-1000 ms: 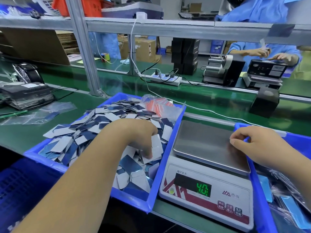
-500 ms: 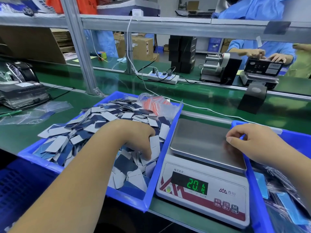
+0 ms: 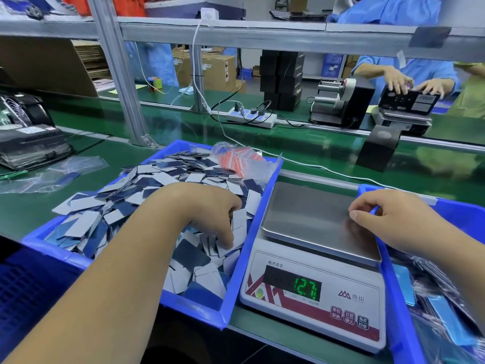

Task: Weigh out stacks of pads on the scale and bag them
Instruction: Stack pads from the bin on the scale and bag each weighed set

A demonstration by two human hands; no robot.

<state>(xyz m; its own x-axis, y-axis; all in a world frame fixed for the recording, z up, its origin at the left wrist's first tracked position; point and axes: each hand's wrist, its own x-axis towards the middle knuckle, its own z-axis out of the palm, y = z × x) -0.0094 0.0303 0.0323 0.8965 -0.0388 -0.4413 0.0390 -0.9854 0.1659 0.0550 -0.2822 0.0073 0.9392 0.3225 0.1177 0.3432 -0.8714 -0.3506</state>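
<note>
Green bench (image 3: 183, 132) — left hand (image 3: 207, 206) digs curled fingers among pads (image 3: 157, 179); right hand (image 3: 393, 219), loosely curled and holding nothing, rests beside scale (image 3: 315, 253).

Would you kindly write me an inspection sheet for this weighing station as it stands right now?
Surface: green bench, shiny, no spills seen.
Job's things: left blue bin heaped with loose pads; scale pan bare, display lit; right blue bin holds bagged pads.
Clutter: empty clear bags lying left of the bin; red-striped bags at its back corner.
Hands: left hand digs into the pads; right hand curled over the scale's right edge, apparently holding nothing.
Cables: white cable crosses behind the scale; power strip loaded.
Surroundings: another worker's hands at the far bench.
</note>
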